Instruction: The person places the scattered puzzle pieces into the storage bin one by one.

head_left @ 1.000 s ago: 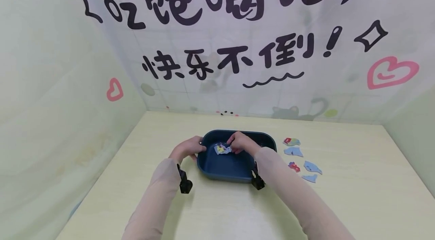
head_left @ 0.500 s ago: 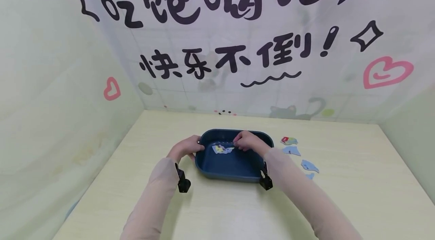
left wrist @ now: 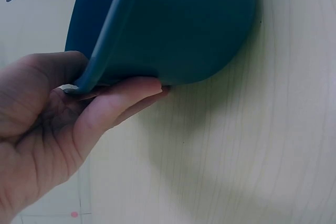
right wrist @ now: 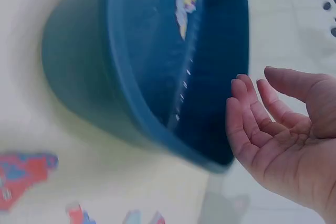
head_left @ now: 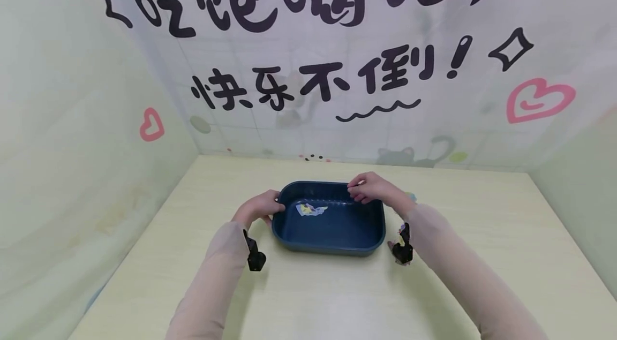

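Observation:
A dark blue rectangular basin (head_left: 332,250) stands on the table. My left hand (head_left: 257,207) holds its left end; in the left wrist view the thumb is inside the rim and the fingers (left wrist: 118,98) lie along the outer wall. A few flat jigsaw puzzle pieces (head_left: 310,210) lie close together on the basin's floor, left of its middle. My right hand (head_left: 378,190) is over the far right part of the basin, fingers loosely bent. In the right wrist view nothing shows between its fingers (right wrist: 239,129) and thumb.
Loose red and blue puzzle pieces (right wrist: 26,174) lie on the table right of the basin, blurred in the right wrist view. My right forearm (head_left: 448,259) covers most of them in the head view. A printed cloth (head_left: 270,136) hangs behind the table.
My right hand has left the pieces on the basin's floor and moved right and up toward the far right rim. The pieces stay in the basin. My left hand keeps its hold.

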Available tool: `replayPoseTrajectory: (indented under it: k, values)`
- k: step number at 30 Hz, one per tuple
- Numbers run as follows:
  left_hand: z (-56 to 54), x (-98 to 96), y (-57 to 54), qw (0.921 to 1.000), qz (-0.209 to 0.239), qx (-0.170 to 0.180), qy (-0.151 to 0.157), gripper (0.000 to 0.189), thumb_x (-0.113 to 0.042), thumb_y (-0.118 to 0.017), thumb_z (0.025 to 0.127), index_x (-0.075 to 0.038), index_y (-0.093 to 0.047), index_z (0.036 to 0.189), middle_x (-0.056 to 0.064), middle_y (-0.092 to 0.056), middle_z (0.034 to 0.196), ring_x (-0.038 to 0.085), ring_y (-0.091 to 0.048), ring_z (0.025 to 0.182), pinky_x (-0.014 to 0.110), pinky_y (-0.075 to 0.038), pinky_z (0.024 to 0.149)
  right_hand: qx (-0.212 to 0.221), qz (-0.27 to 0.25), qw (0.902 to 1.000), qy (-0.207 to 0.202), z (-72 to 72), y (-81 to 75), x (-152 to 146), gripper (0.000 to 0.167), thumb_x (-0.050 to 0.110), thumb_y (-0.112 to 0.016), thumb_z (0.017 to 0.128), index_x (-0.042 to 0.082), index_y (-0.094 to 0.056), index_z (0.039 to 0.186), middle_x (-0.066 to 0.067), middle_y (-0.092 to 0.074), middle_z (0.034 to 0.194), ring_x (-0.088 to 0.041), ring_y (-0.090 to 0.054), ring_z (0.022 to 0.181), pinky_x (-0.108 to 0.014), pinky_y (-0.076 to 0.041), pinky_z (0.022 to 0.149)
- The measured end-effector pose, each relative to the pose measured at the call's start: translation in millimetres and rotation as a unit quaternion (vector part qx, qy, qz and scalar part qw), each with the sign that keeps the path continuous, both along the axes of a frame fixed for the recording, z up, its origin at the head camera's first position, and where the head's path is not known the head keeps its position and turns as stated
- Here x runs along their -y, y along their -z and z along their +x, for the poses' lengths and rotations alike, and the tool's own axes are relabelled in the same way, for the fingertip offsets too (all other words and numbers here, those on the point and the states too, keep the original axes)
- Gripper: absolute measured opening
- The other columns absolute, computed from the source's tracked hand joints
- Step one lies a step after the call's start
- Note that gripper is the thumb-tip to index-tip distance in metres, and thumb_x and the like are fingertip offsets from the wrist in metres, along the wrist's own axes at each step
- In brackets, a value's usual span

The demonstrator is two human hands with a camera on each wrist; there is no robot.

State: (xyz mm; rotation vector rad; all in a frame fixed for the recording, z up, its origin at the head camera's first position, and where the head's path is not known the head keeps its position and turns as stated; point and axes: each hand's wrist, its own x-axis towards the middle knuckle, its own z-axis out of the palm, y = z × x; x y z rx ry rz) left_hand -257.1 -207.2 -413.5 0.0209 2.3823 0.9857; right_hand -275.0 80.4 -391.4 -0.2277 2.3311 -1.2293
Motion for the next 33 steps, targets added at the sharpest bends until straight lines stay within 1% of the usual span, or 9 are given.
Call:
replayPoseTrajectory:
  k: [5, 10, 13, 16, 18, 21, 24, 28, 33]
  values:
    - [-0.6, 0.8, 1.2, 1.0000, 0.002, 0.001, 0.001, 0.039, -0.008, -0.044, 0.092, 0.005, -0.040, 0.129, 0.022, -0.049, 0.123, 0.020, -0.060, 0.089, 0.028, -0.054, 0.053, -0.017, 0.003, 0.9998, 0.014, -3.0, -7.0, -21, 0.034, 0.016, -0.050, 0.092, -0.004, -0.051, 0.120, -0.026, -0.060, 0.112, -0.030, -0.062, 0.095, -0.033, -0.054, 0.077]
    - [-0.5, 1.4, 1.6, 1.0000, 0.006, 0.001, 0.002, 0.042, -0.007, -0.044, 0.092, 0.005, -0.038, 0.131, 0.022, -0.048, 0.125, 0.020, -0.059, 0.090, 0.030, -0.054, 0.054, -0.033, 0.014, 0.9991, 0.024, -3.6, -7.9, -43, 0.035, 0.017, -0.049, 0.093, -0.005, -0.049, 0.121, -0.025, -0.061, 0.113, -0.028, -0.063, 0.095, -0.036, -0.054, 0.080]
    - [-0.3, 1.6, 1.9, 1.0000, 0.006, 0.002, -0.001, 0.040, -0.007, -0.044, 0.092, 0.006, -0.040, 0.129, 0.022, -0.049, 0.122, 0.019, -0.060, 0.087, 0.031, -0.054, 0.054, -0.029, 0.016, 0.9989, 0.033, -4.0, -5.5, -55, 0.034, 0.015, -0.049, 0.093, -0.006, -0.049, 0.120, -0.026, -0.059, 0.114, -0.019, -0.064, 0.086, -0.032, -0.054, 0.073]
    - [0.0, 1.5, 1.7, 1.0000, 0.007, 0.002, 0.000, 0.038, -0.007, -0.044, 0.092, 0.006, -0.041, 0.127, 0.021, -0.050, 0.119, 0.018, -0.060, 0.083, 0.031, -0.055, 0.055, -0.020, 0.011, 0.9987, 0.046, -5.9, 0.1, -65, 0.033, 0.014, -0.050, 0.092, -0.007, -0.050, 0.118, -0.026, -0.061, 0.110, -0.010, -0.059, 0.073, -0.026, -0.051, 0.064]
    - [-0.2, 0.9, 1.4, 1.0000, 0.008, 0.000, 0.001, 0.037, -0.007, -0.044, 0.091, 0.006, -0.042, 0.126, 0.020, -0.051, 0.116, 0.018, -0.061, 0.081, 0.032, -0.055, 0.056, -0.022, 0.015, 0.9986, 0.046, -6.2, 4.5, -72, 0.033, 0.014, -0.050, 0.091, -0.008, -0.050, 0.116, -0.024, -0.062, 0.103, -0.007, -0.056, 0.068, -0.026, -0.052, 0.065]
    - [-0.1, 1.2, 1.3, 1.0000, 0.009, 0.000, 0.000, 0.037, -0.007, -0.044, 0.091, 0.006, -0.043, 0.126, 0.020, -0.052, 0.116, 0.018, -0.061, 0.081, 0.033, -0.055, 0.057, -0.025, 0.032, 0.9982, 0.045, -6.2, 12.0, -79, 0.033, 0.016, -0.052, 0.091, -0.008, -0.051, 0.114, -0.019, -0.063, 0.096, -0.011, -0.056, 0.069, -0.028, -0.053, 0.068]
    - [-0.2, 1.2, 2.4, 1.0000, 0.008, 0.003, -0.001, 0.038, -0.007, -0.044, 0.092, 0.006, -0.042, 0.128, 0.021, -0.052, 0.118, 0.018, -0.062, 0.081, 0.032, -0.055, 0.057, -0.035, 0.055, 0.9972, 0.036, -4.2, 18.3, -86, 0.033, 0.018, -0.053, 0.091, -0.008, -0.051, 0.112, -0.018, -0.064, 0.095, -0.016, -0.059, 0.077, -0.030, -0.053, 0.070]
    - [0.1, 1.3, 3.7, 1.0000, 0.009, 0.004, -0.002, 0.040, -0.007, -0.044, 0.091, 0.006, -0.041, 0.129, 0.021, -0.052, 0.119, 0.017, -0.063, 0.076, 0.030, -0.055, 0.054, -0.046, 0.068, 0.9961, 0.032, -3.5, 24.8, -93, 0.035, 0.018, -0.055, 0.090, -0.009, -0.050, 0.111, -0.022, -0.064, 0.099, -0.026, -0.061, 0.086, -0.032, -0.053, 0.070]
    - [0.7, 2.1, 2.5, 0.9999, 0.015, 0.000, -0.001, 0.039, -0.007, -0.044, 0.092, 0.006, -0.040, 0.129, 0.022, -0.053, 0.118, 0.017, -0.063, 0.074, 0.030, -0.054, 0.053, -0.080, 0.103, 0.9910, 0.031, -8.2, 32.0, -103, 0.037, 0.019, -0.059, 0.087, -0.010, -0.051, 0.110, -0.028, -0.059, 0.108, -0.032, -0.059, 0.091, -0.036, -0.052, 0.074]
